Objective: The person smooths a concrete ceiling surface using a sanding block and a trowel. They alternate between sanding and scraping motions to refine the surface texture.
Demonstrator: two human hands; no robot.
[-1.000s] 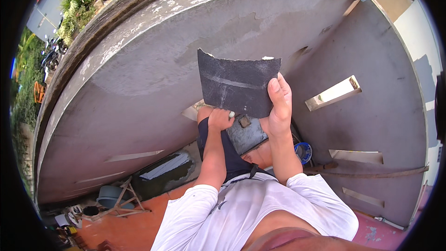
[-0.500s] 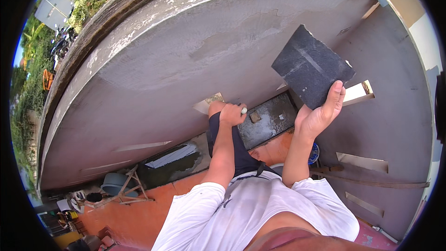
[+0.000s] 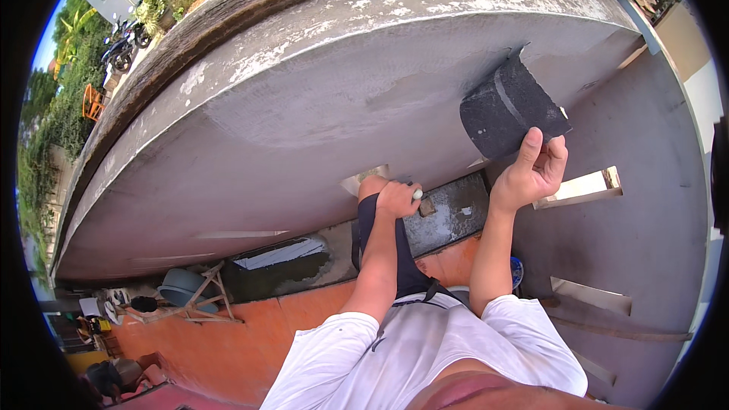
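Note:
My right hand (image 3: pixel 530 175) grips a dark, rough rectangular float pad (image 3: pixel 507 108) and holds it raised against the grey plastered wall (image 3: pixel 319 106), near the corner on the right. My left hand (image 3: pixel 396 199) is lower, closed around a small tool with a white end (image 3: pixel 416 194). It rests at the edge of a dark wet mortar board (image 3: pixel 452 216) that has a small block-like handle (image 3: pixel 427 206). Both forearms reach up from my white shirt (image 3: pixel 410 357).
The right-hand wall (image 3: pixel 645 182) has pale rectangular slots (image 3: pixel 581 188). Far below lie an orange floor (image 3: pixel 250 334), a dark trough of wet mix (image 3: pixel 281 258), a wooden trestle with a grey basin (image 3: pixel 182 288) and a blue object (image 3: pixel 517 272).
My right hand has carried the dark float pad up and to the right along the wall. My left hand has stayed low by the mortar board.

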